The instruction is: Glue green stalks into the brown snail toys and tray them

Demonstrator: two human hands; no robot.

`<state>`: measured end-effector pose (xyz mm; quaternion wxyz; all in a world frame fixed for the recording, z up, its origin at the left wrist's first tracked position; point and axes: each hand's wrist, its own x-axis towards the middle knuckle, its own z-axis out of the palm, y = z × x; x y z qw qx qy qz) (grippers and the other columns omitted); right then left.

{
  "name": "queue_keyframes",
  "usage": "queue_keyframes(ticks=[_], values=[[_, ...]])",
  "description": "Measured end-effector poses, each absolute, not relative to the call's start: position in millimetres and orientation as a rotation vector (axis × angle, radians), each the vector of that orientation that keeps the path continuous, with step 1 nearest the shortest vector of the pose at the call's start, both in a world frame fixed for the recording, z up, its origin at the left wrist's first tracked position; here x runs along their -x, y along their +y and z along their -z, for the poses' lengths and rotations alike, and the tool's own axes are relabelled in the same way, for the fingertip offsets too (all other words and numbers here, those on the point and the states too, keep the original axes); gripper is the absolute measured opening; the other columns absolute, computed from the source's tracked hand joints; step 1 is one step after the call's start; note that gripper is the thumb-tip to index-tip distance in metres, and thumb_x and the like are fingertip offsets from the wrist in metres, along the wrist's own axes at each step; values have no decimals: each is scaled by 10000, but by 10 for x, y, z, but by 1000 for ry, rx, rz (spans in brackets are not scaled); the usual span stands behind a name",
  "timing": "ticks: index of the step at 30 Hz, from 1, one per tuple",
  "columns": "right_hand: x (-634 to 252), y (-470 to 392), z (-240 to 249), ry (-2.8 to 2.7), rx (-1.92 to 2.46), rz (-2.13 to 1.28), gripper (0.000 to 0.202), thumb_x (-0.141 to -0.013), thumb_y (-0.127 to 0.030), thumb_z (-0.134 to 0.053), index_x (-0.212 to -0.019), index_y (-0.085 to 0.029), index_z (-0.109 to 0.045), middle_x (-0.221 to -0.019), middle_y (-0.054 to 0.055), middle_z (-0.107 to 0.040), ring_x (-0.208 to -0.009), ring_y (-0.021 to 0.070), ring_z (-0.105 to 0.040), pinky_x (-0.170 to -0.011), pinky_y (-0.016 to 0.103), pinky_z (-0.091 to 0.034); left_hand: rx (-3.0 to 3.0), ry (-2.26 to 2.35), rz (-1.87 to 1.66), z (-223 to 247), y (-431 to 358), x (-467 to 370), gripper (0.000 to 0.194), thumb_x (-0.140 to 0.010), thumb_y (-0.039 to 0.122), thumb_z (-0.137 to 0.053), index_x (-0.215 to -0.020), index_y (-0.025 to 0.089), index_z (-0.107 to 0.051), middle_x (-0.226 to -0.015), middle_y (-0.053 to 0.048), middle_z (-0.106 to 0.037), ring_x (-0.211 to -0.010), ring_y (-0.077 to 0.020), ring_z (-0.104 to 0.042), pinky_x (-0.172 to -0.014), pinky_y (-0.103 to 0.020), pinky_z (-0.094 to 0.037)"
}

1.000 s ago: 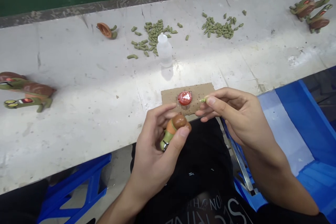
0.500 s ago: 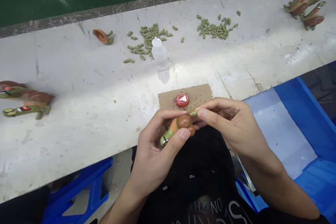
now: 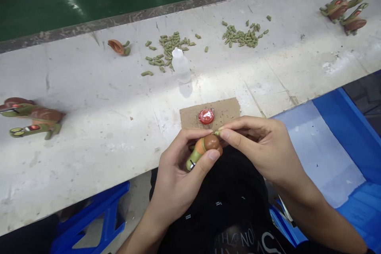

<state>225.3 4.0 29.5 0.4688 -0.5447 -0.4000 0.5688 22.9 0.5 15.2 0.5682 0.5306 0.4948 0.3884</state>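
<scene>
My left hand point(image 3: 178, 174) is closed around a small turtle figurine point(image 3: 199, 150), its brown end toward my right hand and its green head toward my palm. Between thumb and forefinger, my right hand point(image 3: 264, 151) pinches a tiny green piece point(image 3: 217, 132) against the figurine's brown end. Whether the piece is stuck there is hidden by my fingertips. Just beyond my hands, a glossy red round thing point(image 3: 206, 116) rests on a piece of cardboard point(image 3: 190, 116).
A translucent white bottle point(image 3: 181, 65) stands by a pile of green pieces point(image 3: 171, 43); another pile point(image 3: 244, 37) lies to its right. Turtle figurines point(image 3: 38, 117) sit at left, others point(image 3: 353, 20) at far right. A brown-orange part point(image 3: 117, 46) lies behind. A blue bin point(image 3: 351, 127) is beside me.
My right hand has moved slightly left, bringing the small green piece up to the figurine's brown end. My left hand, still holding the figurine, has shifted slightly right and down.
</scene>
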Motion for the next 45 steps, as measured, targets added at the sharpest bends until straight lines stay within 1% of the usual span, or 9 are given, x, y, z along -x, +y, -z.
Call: queue_keyframes(ticks=[11,19,24,27,29,33,36,40,45], values=[[-2184,61,-321,-1101,1255,-1363,179,-1035,-135,-899,-1018,-299,-970,-1024,-6,-947,-918,188,-924,-851,251,-753,-1474,1099,-1033,-44,-10,-144,339,-1042,128,-895,-1281,349,-799,-1211,23,-821,-1120,-148,-799,-1001,-240,-678],[-2151,132,-394,-1245,1263,-1309,115,-1068,-193,-856,-1010,-264,-924,-1036,9,-933,-969,204,-905,-828,281,-729,-1540,1125,-1087,-108,54,-102,354,-1050,137,-863,-1307,375,-806,-1198,22,-826,-1113,-153,-828,-978,-214,-697],[-2380,476,-444,-1289,1234,-1386,99,-1081,-338,-883,-1073,-280,-963,-987,27,-928,-882,234,-907,-804,342,-767,-1406,1256,-1093,-126,87,-126,214,-1107,306,-852,-1317,346,-840,-1185,-31,-844,-1084,-224,-851,-953,-301,-733],[-2637,983,-274,-1385,1594,-873,267,-1107,-458,-824,-1175,-229,-943,-1018,75,-915,-779,234,-853,-727,377,-742,-1099,1312,-1138,-109,146,-140,258,-1091,490,-891,-1233,278,-851,-1124,-55,-832,-937,-209,-820,-831,-289,-719],[-2773,1367,-109,-1377,1746,-639,224,-1093,-308,-782,-1214,-176,-916,-1241,155,-902,-951,282,-854,-863,442,-727,-917,1257,-1139,-108,184,-155,361,-1057,581,-911,-1169,244,-848,-1081,-61,-824,-846,-190,-787,-757,-286,-699],[-2831,1910,149,-1448,1885,-463,86,-1007,-193,-822,-1020,-149,-895,-1092,179,-875,-1100,363,-803,-1099,525,-625,-791,1209,-1087,-142,171,-187,429,-1005,613,-953,-1151,225,-843,-1007,-57,-795,-812,-187,-745,-739,-304,-673],[-2756,2052,232,-1496,1932,-421,87,-1009,-216,-831,-951,-168,-874,-1070,177,-865,-1096,374,-790,-1090,511,-604,-874,1284,-1056,-145,111,-177,479,-928,578,-1024,-1208,232,-847,-1055,-63,-805,-893,-219,-766,-799,-327,-673],[-2715,2090,239,-1503,1970,-414,212,-1021,-101,-717,-864,-184,-833,-1043,175,-868,-1070,368,-804,-1058,504,-604,-971,1314,-1012,-102,79,-132,515,-888,566,-1049,-1227,234,-849,-1080,-76,-820,-992,-273,-803,-856,-368,-691],[-2739,1896,101,-1520,1896,-488,228,-1014,-107,-746,-814,-215,-769,-1008,142,-872,-1035,344,-810,-1005,481,-625,-943,1251,-1051,-97,133,-90,454,-964,541,-1006,-1252,238,-829,-1110,-67,-816,-781,-177,-730,-690,-302,-652]])
